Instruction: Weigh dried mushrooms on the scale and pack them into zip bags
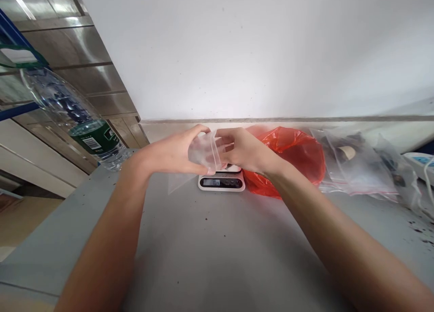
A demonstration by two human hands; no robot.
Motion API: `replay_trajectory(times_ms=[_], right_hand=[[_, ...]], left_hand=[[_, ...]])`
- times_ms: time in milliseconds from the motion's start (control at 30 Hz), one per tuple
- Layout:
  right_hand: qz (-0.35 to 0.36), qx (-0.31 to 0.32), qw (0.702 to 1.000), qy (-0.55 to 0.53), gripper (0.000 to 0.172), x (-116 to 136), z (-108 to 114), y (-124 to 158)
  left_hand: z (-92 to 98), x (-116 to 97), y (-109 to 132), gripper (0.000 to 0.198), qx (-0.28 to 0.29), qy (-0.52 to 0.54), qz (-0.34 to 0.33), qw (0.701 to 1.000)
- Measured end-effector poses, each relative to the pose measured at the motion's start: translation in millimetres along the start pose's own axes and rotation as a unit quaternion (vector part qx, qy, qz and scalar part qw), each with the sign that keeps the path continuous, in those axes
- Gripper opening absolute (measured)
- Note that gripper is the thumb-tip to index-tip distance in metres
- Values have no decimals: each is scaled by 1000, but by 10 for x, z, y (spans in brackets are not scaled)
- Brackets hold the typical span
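My left hand [172,153] is wrapped round a clear zip-lock bag [201,151], its thumb and fingers gripping the bag's sides near the mouth. At that mouth, the bent fingers of my right hand [246,151] hold the bag's edge; some fingertips are hidden by the plastic. Both hands are just above a small white digital scale [221,189] with a lit display, whose plate is mostly covered by the hands and bag. Beside my right wrist stands an open red plastic bag [303,151]; what lies deep inside it cannot be made out.
Clear plastic bags [356,172] with dark contents lie along the wall at the right. A large water bottle [93,138] with a green label stands at the table's left edge. White wall [237,54] rises behind the grey table [217,257]. A white device [418,160] with a cable sits far right.
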State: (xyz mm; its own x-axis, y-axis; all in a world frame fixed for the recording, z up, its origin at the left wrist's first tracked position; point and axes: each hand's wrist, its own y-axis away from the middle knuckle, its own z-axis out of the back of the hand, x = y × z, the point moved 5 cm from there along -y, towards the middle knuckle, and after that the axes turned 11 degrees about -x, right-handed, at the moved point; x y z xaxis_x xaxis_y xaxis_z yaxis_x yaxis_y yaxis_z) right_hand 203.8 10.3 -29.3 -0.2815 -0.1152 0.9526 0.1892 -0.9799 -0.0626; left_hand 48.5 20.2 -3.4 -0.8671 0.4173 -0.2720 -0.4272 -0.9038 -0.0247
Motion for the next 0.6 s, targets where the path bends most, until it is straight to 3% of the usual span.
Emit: replay_trajectory(times_ms=[67, 133, 300, 367, 467, 533, 600], right_hand=[[-9, 1, 1000, 15, 26, 1, 0, 2], [-20, -30, 998, 47, 6, -5, 59, -14], [-20, -149, 958, 243, 15, -50, 320, -131], [-36, -123, 941, 313, 24, -109, 307, -201], [-79, -39, 922, 377, 54, -215, 154, -299], [-91, -5, 908, 408, 57, -250, 43, -362], [-90, 7, 900, 426, 49, -262, -37, -423]], left_hand=[[-6, 22, 1, 104, 13, -1, 19, 1000], [-2, 84, 11, 103, 28, -9, 46, 999], [9, 364, 30, 109, 52, -28, 106, 993], [-21, 462, 17, 112, 64, -30, 109, 992], [-91, 556, -10, 113, 86, -34, 114, 989], [-127, 578, -24, 111, 93, -29, 119, 988], [-150, 576, -33, 106, 95, -13, 123, 988]])
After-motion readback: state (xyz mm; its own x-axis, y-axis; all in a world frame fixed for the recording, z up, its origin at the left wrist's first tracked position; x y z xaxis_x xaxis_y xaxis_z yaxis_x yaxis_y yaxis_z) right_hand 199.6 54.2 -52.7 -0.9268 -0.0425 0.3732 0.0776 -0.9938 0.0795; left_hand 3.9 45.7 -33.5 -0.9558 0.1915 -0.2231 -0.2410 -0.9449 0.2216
